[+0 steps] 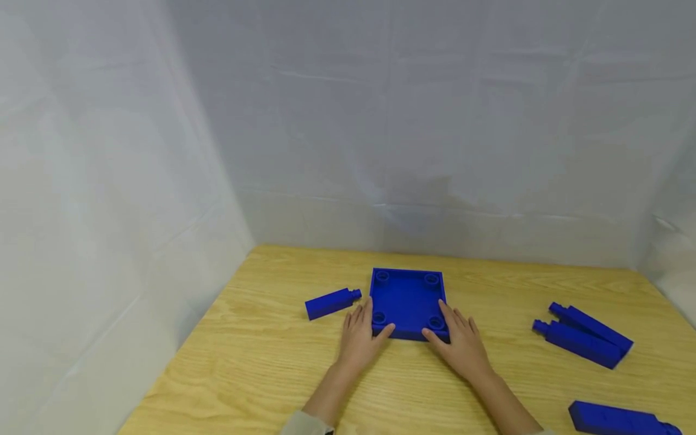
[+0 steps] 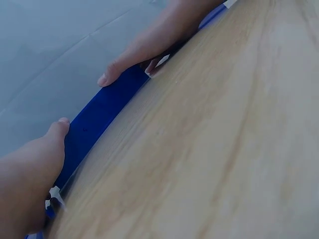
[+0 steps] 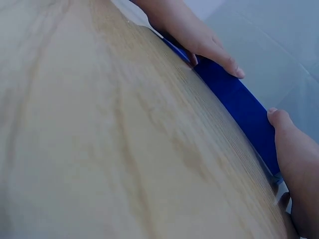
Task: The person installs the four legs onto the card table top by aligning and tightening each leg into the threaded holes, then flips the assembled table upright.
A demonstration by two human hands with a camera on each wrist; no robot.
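A person's two hands rest against a square blue tray [image 1: 408,302] lying flat on a light wooden tabletop [image 1: 261,356], near the middle of it and towards its far edge. The tray is a shallow, open-topped piece of bright blue plastic with a low raised rim all round and a round socket in each of its four inner corners. The left hand [image 1: 359,335] lies at the tray's near left corner, fingers fairly straight along the left wall and thumb laid across the near rim; the right hand [image 1: 462,341] mirrors it at the near right corner, fingers along the right wall and thumb on the near rim. Both hands are spread and relaxed rather than clenched, touching the tray without lifting it. The wrist views show the near wall as a plain, smooth blue band with a thumb tip resting on its top edge at either end. A short blue peg block [image 1: 331,302] lies just left of the tray, close to the left fingertips. Two longer blue blocks [image 1: 584,335] lie side by side well off to the right, and another blue block [image 1: 620,418] sits at the near right corner. White cloth [image 1: 380,121] hangs behind and beside the tabletop.
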